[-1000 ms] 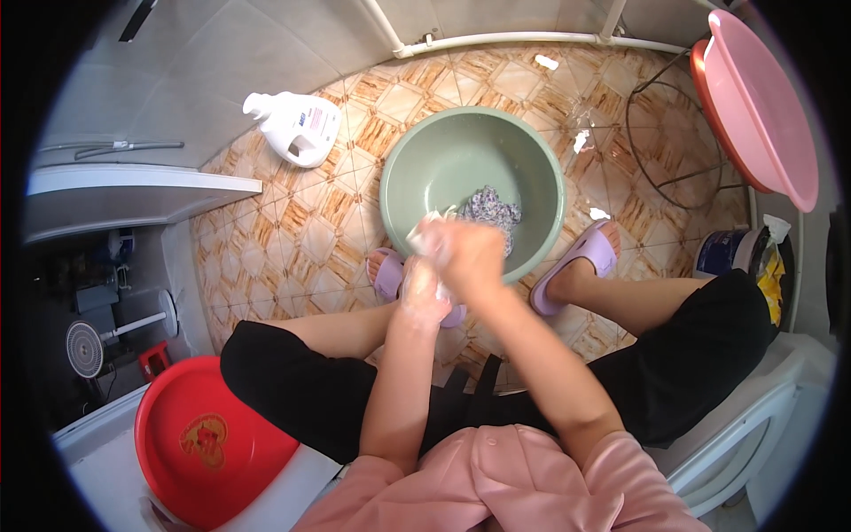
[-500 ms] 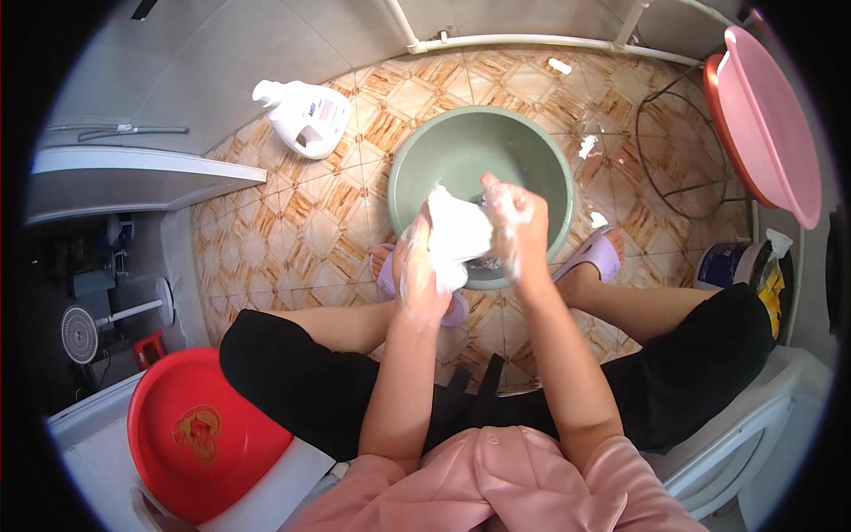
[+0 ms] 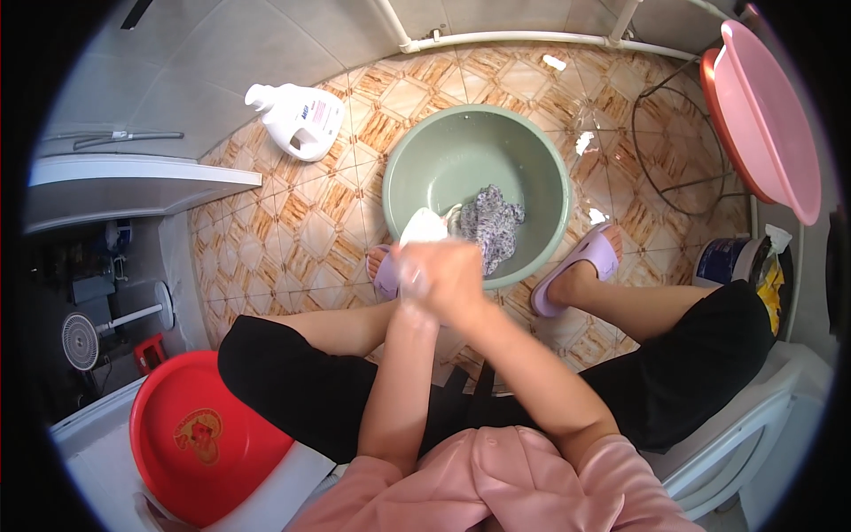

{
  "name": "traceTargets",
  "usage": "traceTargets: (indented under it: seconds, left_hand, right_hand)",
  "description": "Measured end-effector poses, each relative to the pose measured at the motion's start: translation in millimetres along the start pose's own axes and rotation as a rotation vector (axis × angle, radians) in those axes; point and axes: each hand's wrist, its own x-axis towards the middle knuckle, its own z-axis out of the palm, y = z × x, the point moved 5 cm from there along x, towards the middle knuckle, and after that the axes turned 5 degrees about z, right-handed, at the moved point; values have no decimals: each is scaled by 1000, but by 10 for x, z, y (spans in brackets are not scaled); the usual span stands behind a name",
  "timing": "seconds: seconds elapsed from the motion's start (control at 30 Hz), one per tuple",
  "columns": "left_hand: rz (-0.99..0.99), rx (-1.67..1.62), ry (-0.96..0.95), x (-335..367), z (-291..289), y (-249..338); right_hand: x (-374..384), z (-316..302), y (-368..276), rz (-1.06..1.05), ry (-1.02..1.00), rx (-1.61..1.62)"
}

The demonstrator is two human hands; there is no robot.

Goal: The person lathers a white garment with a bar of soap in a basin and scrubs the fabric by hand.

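Note:
A white, soapy cloth (image 3: pixel 424 226) is bunched at my hands above the near left rim of a green basin (image 3: pixel 417 146). My left hand (image 3: pixel 413 297) is closed on it, largely covered by my other hand. Across it lies my right hand (image 3: pixel 454 273), blurred, its fingers curled over the same bundle. Suds cling to the left hand and wrist. Inside the basin, a crumpled grey-purple patterned cloth (image 3: pixel 492 226) lies toward the right of the bottom. How the fingers meet under the right hand is hidden.
A white detergent bottle (image 3: pixel 306 122) stands on the tiled floor at the left. A red basin (image 3: pixel 257 452) is near my left knee. At the right are a wire stand (image 3: pixel 640 151), a pink basin (image 3: pixel 771 133) and a tub (image 3: pixel 722 262). Purple slippers (image 3: pixel 550 288) flank the green basin.
My right hand has swung left and nearer, from beside the white cloth to over my left hand. The patterned cloth in the basin has come into fuller view.

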Motion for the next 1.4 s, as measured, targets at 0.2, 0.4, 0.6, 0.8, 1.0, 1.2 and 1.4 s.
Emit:
traceTargets:
  seconds: [0.2, 0.4, 0.6, 0.8, 1.0, 1.2, 1.4]
  left_hand:
    - [-2, 510, 386, 90, 271, 66]
    - [63, 422, 310, 97, 300, 208]
    - [314, 608, 324, 60, 511, 301]
    - [371, 561, 407, 118, 69, 329]
    - [-124, 329, 566, 11, -87, -170]
    - [-136, 100, 204, 27, -208, -59]
    - [4, 632, 86, -2, 178, -40]
  right_hand:
    - [115, -326, 1143, 937, 31, 595]
    - [190, -465, 917, 959, 80, 995]
    - [223, -441, 860, 985, 184, 1122]
    - [151, -332, 269, 730, 45, 722]
    - [30, -56, 649, 378, 70, 246]
    - [-168, 86, -127, 39, -19, 41]
    - [223, -270, 975, 688, -268, 11]
